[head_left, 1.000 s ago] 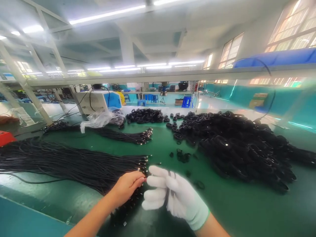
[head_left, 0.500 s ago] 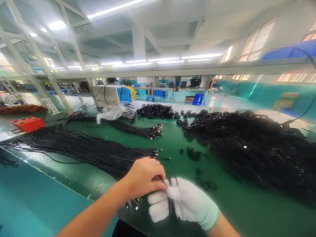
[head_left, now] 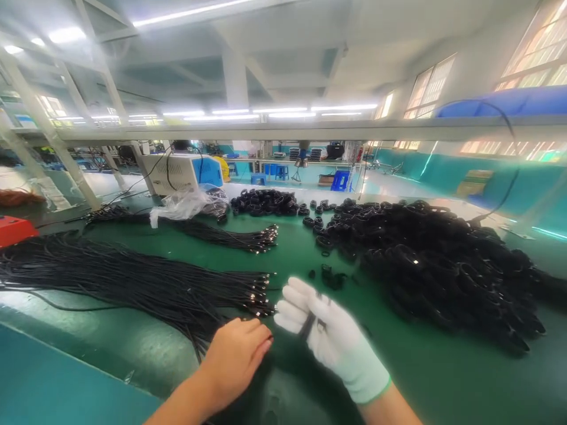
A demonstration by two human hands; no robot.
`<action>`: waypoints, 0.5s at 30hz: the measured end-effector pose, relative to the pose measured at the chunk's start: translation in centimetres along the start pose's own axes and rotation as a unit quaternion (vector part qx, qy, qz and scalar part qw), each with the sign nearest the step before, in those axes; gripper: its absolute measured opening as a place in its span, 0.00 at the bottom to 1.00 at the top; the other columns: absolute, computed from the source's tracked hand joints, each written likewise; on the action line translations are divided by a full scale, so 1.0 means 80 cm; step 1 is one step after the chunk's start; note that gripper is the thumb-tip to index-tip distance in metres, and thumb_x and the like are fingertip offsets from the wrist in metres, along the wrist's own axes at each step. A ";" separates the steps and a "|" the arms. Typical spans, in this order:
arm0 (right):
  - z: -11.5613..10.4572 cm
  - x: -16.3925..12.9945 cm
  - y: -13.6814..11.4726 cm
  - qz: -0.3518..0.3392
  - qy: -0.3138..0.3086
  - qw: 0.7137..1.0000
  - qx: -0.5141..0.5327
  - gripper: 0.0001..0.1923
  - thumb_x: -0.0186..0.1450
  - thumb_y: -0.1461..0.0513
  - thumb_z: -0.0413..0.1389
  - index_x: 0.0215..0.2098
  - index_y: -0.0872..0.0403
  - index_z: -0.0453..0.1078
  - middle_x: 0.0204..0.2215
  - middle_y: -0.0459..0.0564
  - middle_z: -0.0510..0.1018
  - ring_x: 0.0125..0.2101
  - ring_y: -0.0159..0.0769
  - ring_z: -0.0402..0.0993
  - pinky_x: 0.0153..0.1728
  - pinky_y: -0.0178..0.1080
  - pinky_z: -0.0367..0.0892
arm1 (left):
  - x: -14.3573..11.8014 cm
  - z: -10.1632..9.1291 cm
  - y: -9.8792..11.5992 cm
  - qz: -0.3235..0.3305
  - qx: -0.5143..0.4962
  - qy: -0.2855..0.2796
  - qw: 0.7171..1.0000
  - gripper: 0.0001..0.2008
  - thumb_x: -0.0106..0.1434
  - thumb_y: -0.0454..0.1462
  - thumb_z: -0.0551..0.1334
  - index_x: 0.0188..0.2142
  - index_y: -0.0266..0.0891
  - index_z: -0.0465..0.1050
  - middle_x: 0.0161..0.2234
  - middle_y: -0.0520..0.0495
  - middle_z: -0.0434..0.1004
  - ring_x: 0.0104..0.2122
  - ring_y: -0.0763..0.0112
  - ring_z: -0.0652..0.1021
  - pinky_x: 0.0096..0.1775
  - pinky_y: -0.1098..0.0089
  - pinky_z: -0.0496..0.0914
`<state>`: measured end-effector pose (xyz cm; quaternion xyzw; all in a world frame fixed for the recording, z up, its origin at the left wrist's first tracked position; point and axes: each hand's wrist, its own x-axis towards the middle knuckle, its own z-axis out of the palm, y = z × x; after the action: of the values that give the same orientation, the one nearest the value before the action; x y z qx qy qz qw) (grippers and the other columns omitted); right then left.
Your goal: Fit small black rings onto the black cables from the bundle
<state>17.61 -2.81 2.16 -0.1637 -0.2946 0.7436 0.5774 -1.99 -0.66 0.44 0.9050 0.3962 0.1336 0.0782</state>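
Head view: a small bunch of black cables (head_left: 310,321) is gripped in the right hand (head_left: 328,333), which is covered by a white glove and closed around the bunch near the middle of the lower frame. The long axis of the bunch runs diagonally, from the upper right at the fingers down toward the lower left, where it passes out under the palm toward the near table edge. The left hand (head_left: 234,357), bare, is positioned just beside the right hand on its left, with the fingers curled and the fingertips at the near ends of a large bundle of black cables (head_left: 133,283); whether a cable is pinched between them cannot be told. That bundle is laid flat on the green table (head_left: 420,366), its long axis running left to right, with the metal-tipped ends pointing right toward the hands. A second, smaller cable bundle (head_left: 221,236) is laid farther back, also pointing right. A large heap of coiled black cables (head_left: 434,265) occupies the right side of the table, well apart from the hands. A clear plastic bag (head_left: 177,206) and a white machine (head_left: 177,172) are placed at the far left.
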 end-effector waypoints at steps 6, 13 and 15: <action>-0.003 -0.005 0.021 0.067 0.043 0.993 -0.085 0.17 0.57 0.61 0.62 0.44 0.57 0.68 0.34 0.52 0.74 0.32 0.35 0.69 0.39 0.42 0.63 | -0.007 -0.004 0.044 0.077 0.052 0.064 0.994 0.08 0.63 0.33 0.54 0.28 0.40 0.68 0.27 0.52 0.72 0.26 0.70 0.69 0.30 0.67 0.57; -0.001 -0.024 0.055 0.245 -0.156 0.957 -0.005 0.18 0.58 0.60 0.60 0.43 0.63 0.68 0.32 0.55 0.73 0.32 0.38 0.72 0.40 0.48 0.64 | -0.002 -0.055 0.004 0.084 -0.101 0.004 0.991 0.05 0.59 0.40 0.63 0.30 0.41 0.72 0.29 0.55 0.73 0.29 0.75 0.71 0.33 0.73 0.60; 0.002 -0.026 0.066 0.275 -0.164 0.947 0.025 0.20 0.56 0.58 0.62 0.42 0.63 0.68 0.29 0.53 0.71 0.31 0.40 0.72 0.38 0.49 0.65 | 0.000 -0.051 -0.003 0.038 -0.222 -0.046 0.973 0.05 0.56 0.38 0.65 0.29 0.39 0.73 0.29 0.55 0.74 0.29 0.76 0.72 0.31 0.76 0.62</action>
<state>14.05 -5.65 -1.23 -0.0993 -0.3101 0.8972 0.2985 -3.44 -0.37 4.26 0.8844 0.3183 0.1797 0.2903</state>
